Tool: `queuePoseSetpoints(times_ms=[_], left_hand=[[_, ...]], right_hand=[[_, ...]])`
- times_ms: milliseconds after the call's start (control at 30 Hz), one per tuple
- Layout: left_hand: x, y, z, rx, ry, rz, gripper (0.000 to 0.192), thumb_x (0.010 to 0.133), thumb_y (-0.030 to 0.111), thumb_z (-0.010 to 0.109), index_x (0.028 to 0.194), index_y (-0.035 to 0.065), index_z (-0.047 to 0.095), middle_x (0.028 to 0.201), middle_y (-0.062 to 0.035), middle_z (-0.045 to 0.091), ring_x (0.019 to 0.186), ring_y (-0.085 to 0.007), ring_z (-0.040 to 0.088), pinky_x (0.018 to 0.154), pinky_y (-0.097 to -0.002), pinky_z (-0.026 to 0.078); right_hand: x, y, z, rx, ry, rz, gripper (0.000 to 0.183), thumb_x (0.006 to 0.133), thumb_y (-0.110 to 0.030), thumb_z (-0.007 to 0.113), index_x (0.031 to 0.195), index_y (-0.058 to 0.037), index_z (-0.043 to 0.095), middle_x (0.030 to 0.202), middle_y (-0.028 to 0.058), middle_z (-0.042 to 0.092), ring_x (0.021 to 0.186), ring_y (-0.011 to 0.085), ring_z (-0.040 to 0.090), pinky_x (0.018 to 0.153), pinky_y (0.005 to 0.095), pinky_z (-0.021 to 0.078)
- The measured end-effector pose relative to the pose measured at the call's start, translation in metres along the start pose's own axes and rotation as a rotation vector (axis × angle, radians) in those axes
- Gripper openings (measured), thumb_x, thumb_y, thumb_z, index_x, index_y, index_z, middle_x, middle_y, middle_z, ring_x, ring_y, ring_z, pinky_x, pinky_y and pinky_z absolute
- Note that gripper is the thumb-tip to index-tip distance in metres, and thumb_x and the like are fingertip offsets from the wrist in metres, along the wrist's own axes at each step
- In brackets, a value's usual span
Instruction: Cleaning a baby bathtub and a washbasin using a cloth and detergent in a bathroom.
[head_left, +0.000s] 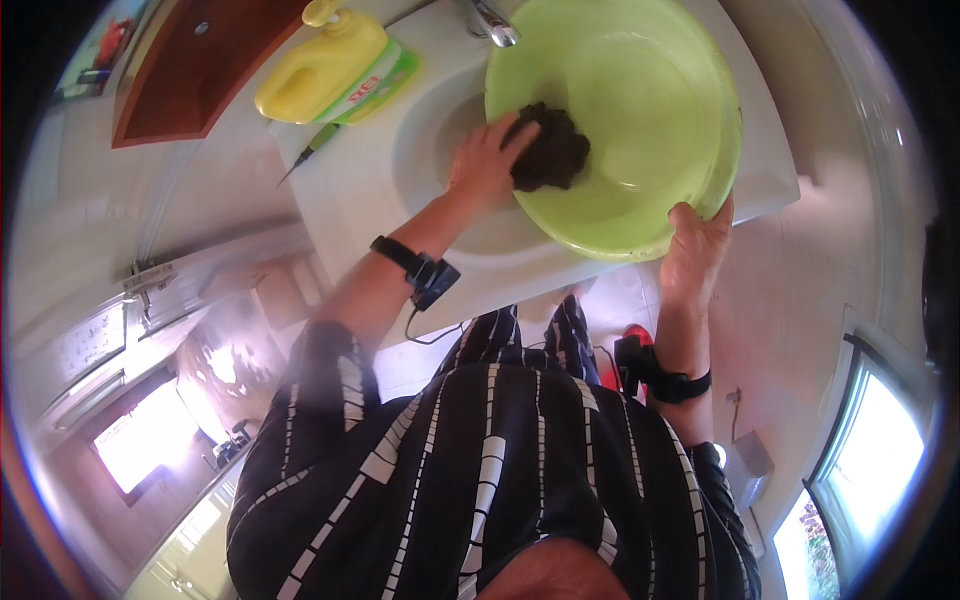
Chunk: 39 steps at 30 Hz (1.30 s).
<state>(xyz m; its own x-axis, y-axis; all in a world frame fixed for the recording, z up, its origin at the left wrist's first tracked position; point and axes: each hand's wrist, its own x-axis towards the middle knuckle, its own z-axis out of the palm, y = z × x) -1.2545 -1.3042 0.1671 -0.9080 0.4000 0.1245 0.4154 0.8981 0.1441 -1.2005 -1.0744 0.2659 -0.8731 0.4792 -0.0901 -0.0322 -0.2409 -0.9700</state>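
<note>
A light green plastic basin (637, 127) rests tilted over the white washbasin (420, 142). My left hand (486, 161) reaches across its left rim, with fingers laid over a crumpled dark brown cloth (553, 150). This wad lies against the inner left side of the basin, and part of it is hidden under my fingers. My right hand (697, 247) grips the near right rim, thumb on the inside. Its other fingers are hidden behind the wall. Bright glints show on the basin's bottom; whether it holds water I cannot tell.
A chrome faucet (495, 26) overhangs the basin's far left rim. On the counter's left stands a yellow pump bottle (330, 71), and a green-handled pointed tool (319, 146) lies beside it. A reddish-brown shelf (199, 67) is further left. Black straps with cabled devices circle both wrists.
</note>
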Motion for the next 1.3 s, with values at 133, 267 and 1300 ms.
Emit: queuePoseSetpoints(times_ms=[133,267,1300], left_hand=[[-0.014,0.034,-0.004,-0.162,-0.354,0.184,0.082,0.063,0.014,0.067,0.136,0.0217,0.030,0.137,-0.0122,0.029,0.116,-0.0367,0.034,0.090,-0.0474,0.038],[-0.006,0.040,0.008,-0.064,-0.409,0.174,0.085,0.062,0.019,0.070,0.136,0.0241,0.029,0.136,-0.0116,0.029,0.115,-0.0380,0.035,0.089,-0.0457,0.041],[-0.029,0.043,-0.020,-0.573,-0.445,0.120,0.057,0.076,0.012,0.057,0.129,0.0181,0.037,0.131,-0.0151,0.032,0.115,-0.0395,0.037,0.092,-0.0460,0.040]], right_hand=[[0.010,0.005,-0.008,0.065,-0.005,0.012,0.057,0.068,0.014,0.037,0.124,0.0039,0.043,0.106,0.0059,0.055,0.093,0.0118,0.053,0.082,0.0216,0.0419],[0.017,0.005,-0.014,0.067,-0.036,0.066,0.059,0.068,0.013,0.038,0.126,0.0036,0.040,0.108,0.0066,0.054,0.094,0.0119,0.053,0.082,0.0216,0.0416],[-0.012,0.004,0.001,0.058,0.053,-0.068,0.056,0.071,0.010,0.040,0.126,0.0011,0.036,0.116,0.0100,0.047,0.105,0.0192,0.046,0.092,0.0299,0.0367]])
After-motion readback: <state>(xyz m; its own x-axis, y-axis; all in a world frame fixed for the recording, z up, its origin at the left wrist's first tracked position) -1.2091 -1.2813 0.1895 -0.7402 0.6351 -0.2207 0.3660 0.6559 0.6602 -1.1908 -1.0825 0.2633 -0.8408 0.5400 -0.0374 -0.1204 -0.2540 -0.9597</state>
